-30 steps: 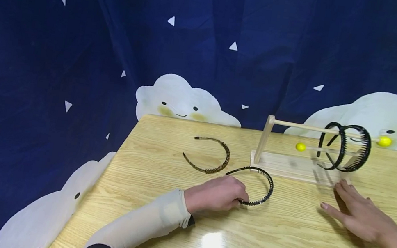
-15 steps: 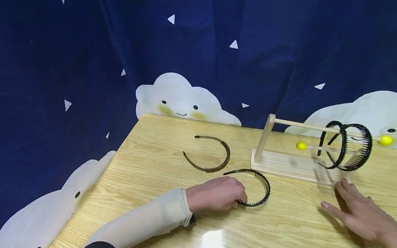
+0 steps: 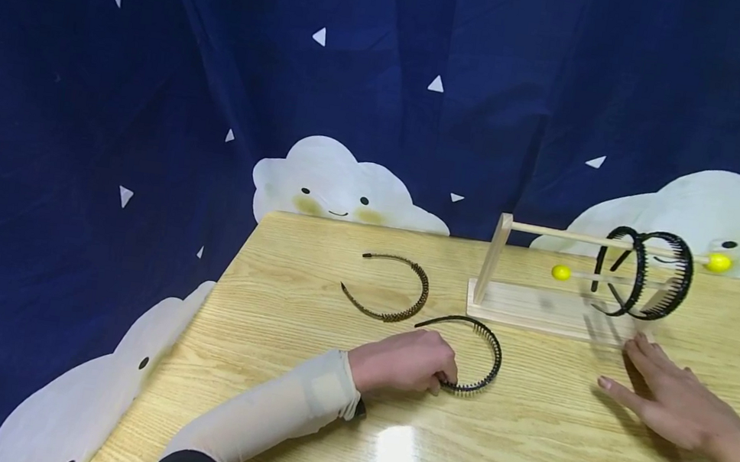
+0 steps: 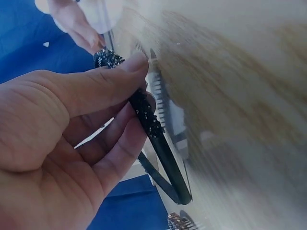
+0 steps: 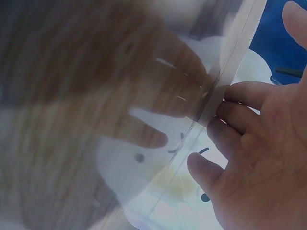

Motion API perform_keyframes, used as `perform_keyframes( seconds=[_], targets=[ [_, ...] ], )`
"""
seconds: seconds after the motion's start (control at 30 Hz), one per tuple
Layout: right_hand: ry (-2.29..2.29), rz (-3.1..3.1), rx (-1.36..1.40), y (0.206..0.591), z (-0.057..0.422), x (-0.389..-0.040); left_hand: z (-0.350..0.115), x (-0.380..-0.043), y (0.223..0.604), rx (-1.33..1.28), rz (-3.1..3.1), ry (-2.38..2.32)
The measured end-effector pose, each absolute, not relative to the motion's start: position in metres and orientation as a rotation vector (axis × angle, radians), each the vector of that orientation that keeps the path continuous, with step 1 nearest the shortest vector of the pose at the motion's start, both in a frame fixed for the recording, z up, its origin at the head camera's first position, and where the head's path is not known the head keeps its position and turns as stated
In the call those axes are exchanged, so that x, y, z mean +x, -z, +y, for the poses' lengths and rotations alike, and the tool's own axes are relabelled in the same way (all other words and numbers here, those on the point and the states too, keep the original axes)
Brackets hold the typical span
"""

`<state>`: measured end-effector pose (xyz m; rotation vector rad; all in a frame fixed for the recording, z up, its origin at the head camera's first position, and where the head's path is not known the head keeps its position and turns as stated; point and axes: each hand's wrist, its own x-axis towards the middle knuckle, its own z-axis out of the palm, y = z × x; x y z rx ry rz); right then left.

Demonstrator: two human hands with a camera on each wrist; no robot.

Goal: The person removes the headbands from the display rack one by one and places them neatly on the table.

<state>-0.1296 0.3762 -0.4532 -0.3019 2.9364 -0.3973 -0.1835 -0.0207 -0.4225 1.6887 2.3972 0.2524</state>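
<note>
My left hand (image 3: 404, 360) pinches a black toothed headband (image 3: 496, 358) between thumb and fingers, low over the table. In the left wrist view the headband (image 4: 165, 163) shows sparkly beads along its band. Fingers spread, my right hand (image 3: 684, 404) rests its fingertips at the front right edge of the wooden stand's base (image 3: 540, 310). The right wrist view shows these fingertips against the pale base edge (image 5: 218, 98). Two black headbands (image 3: 642, 276) hang on the stand's upper rod, toward its right end. A brown beaded headband (image 3: 423, 291) lies left of the stand.
The stand has an upright post (image 3: 493, 258) at its left and yellow balls on its rod ends, one ball (image 3: 719, 263) at the right and another (image 3: 561, 273) lower down. A dark blue cloth (image 3: 387, 94) with clouds hangs behind the glossy wooden table (image 3: 311, 255).
My left hand and its headband have shifted slightly left and toward me. The right hand stays at the base, and the hanging headbands have not moved.
</note>
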Motion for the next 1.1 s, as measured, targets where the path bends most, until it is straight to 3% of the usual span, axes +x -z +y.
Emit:
perform_keyframes(
  seconds=[1.1],
  targets=[
    [0.384, 2.924, -0.274, 0.4530, 0.3762, -0.1307, -0.0214, -0.1941, 0.4252, 1.567, 2.283, -0.369]
  ],
)
